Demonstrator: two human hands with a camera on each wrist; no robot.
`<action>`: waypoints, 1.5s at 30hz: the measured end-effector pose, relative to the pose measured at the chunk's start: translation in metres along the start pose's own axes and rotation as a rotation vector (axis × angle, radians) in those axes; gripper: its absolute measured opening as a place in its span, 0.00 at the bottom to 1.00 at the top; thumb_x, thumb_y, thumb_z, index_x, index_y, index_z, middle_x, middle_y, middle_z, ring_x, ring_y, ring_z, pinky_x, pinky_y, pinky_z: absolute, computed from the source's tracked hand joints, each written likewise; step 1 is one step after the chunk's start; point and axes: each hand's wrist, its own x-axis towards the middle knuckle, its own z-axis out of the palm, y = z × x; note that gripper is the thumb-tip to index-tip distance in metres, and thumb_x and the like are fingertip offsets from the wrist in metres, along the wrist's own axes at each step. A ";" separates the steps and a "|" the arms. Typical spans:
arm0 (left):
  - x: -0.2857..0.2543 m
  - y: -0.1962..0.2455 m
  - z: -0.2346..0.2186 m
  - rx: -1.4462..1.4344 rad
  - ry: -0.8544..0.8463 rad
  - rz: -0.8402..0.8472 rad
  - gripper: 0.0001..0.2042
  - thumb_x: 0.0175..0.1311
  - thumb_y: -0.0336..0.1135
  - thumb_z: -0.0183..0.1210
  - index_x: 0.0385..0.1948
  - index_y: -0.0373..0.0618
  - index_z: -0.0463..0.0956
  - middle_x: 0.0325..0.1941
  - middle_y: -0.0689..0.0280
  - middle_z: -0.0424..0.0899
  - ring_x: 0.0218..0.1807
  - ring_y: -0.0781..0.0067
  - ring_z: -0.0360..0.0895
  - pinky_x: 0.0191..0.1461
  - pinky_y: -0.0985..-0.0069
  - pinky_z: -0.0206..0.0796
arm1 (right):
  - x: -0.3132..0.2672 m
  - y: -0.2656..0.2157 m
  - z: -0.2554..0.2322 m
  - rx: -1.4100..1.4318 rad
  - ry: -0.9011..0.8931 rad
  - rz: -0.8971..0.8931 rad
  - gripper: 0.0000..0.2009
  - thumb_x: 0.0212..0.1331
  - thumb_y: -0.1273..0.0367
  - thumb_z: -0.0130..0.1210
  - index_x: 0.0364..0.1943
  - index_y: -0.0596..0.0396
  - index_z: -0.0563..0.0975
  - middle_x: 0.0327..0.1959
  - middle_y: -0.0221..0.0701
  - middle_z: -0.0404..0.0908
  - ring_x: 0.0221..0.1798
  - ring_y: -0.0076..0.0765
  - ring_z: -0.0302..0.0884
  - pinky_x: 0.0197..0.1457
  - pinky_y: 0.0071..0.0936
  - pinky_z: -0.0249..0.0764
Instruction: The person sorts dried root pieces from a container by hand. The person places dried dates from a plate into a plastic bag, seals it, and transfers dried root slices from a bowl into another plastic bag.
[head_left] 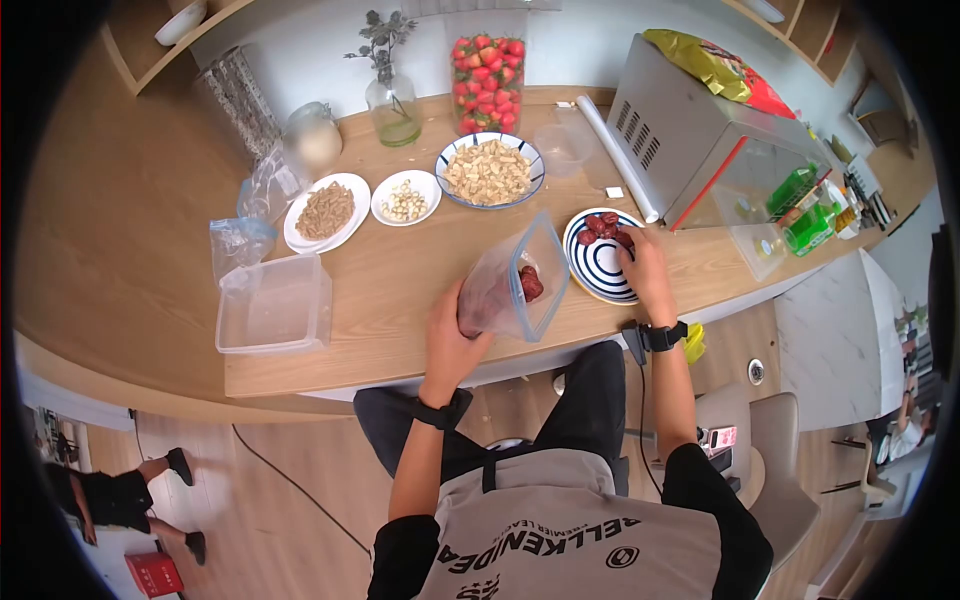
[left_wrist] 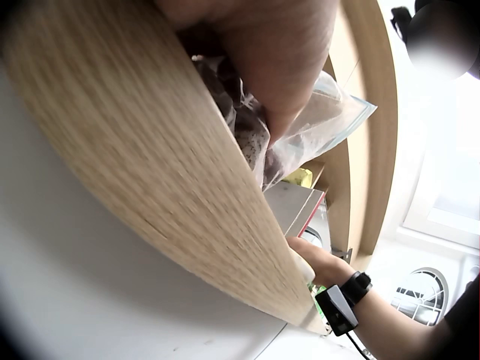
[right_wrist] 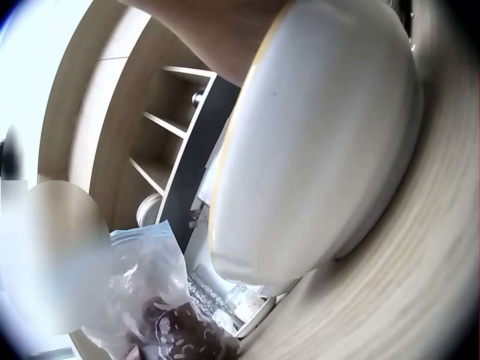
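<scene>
My left hand [head_left: 455,335] grips a clear zip bag [head_left: 545,270] from its left side. Dark red dried dates [head_left: 530,284] show through its open mouth, which faces right. In the left wrist view, fingers press into the crinkled bag [left_wrist: 322,124]. My right hand [head_left: 650,275] reaches over the rim of a blue-and-white striped bowl [head_left: 603,265], fingertips beside several red dates [head_left: 600,227] at its far side. I cannot tell whether those fingers pinch a date. The bowl's white outer wall [right_wrist: 322,142] hides the fingertips in the right wrist view.
Behind stand a plate of brown pieces [head_left: 326,210], a small plate of pale nuts [head_left: 406,200], a bowl of chopped pieces [head_left: 490,172] and a strawberry container [head_left: 487,85]. An empty plastic box [head_left: 272,305] sits left; a grey oven [head_left: 690,120] stands right.
</scene>
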 end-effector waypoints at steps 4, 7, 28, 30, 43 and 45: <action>0.000 -0.001 -0.001 0.021 -0.019 -0.003 0.38 0.49 0.35 0.76 0.64 0.34 0.70 0.59 0.45 0.80 0.60 0.39 0.77 0.64 0.54 0.69 | -0.002 -0.003 0.001 -0.035 0.016 -0.006 0.17 0.56 0.78 0.61 0.51 0.61 0.80 0.46 0.49 0.84 0.52 0.61 0.79 0.58 0.49 0.75; -0.001 -0.002 0.002 -0.029 -0.008 -0.021 0.38 0.49 0.35 0.76 0.64 0.34 0.71 0.59 0.45 0.81 0.60 0.40 0.77 0.64 0.54 0.69 | -0.004 -0.015 -0.005 0.079 0.062 0.034 0.14 0.59 0.75 0.63 0.49 0.61 0.80 0.43 0.47 0.85 0.43 0.55 0.81 0.51 0.43 0.77; 0.002 0.007 -0.002 -0.016 -0.016 -0.009 0.36 0.49 0.35 0.74 0.64 0.36 0.71 0.57 0.46 0.81 0.59 0.41 0.78 0.63 0.55 0.70 | -0.019 -0.074 -0.022 0.304 0.074 -0.004 0.11 0.61 0.73 0.64 0.48 0.57 0.82 0.50 0.40 0.85 0.48 0.49 0.80 0.51 0.35 0.76; 0.003 0.008 -0.003 -0.002 -0.013 0.011 0.36 0.50 0.36 0.75 0.64 0.36 0.71 0.58 0.46 0.81 0.59 0.41 0.78 0.63 0.55 0.70 | -0.012 -0.047 -0.010 0.161 0.072 -0.078 0.14 0.60 0.74 0.63 0.50 0.57 0.81 0.51 0.42 0.84 0.51 0.52 0.79 0.55 0.39 0.74; 0.000 0.000 0.001 -0.082 -0.021 -0.054 0.37 0.50 0.36 0.75 0.64 0.35 0.71 0.58 0.46 0.81 0.59 0.42 0.78 0.63 0.55 0.70 | -0.008 -0.017 0.006 -0.130 0.013 -0.082 0.21 0.56 0.74 0.64 0.55 0.58 0.77 0.54 0.45 0.79 0.57 0.57 0.73 0.63 0.47 0.72; 0.000 0.002 -0.001 -0.028 -0.025 -0.054 0.37 0.49 0.35 0.74 0.64 0.35 0.71 0.58 0.46 0.81 0.59 0.42 0.78 0.63 0.56 0.70 | -0.007 -0.018 0.004 -0.112 0.012 -0.081 0.19 0.56 0.73 0.64 0.54 0.58 0.77 0.52 0.45 0.80 0.56 0.58 0.74 0.61 0.47 0.72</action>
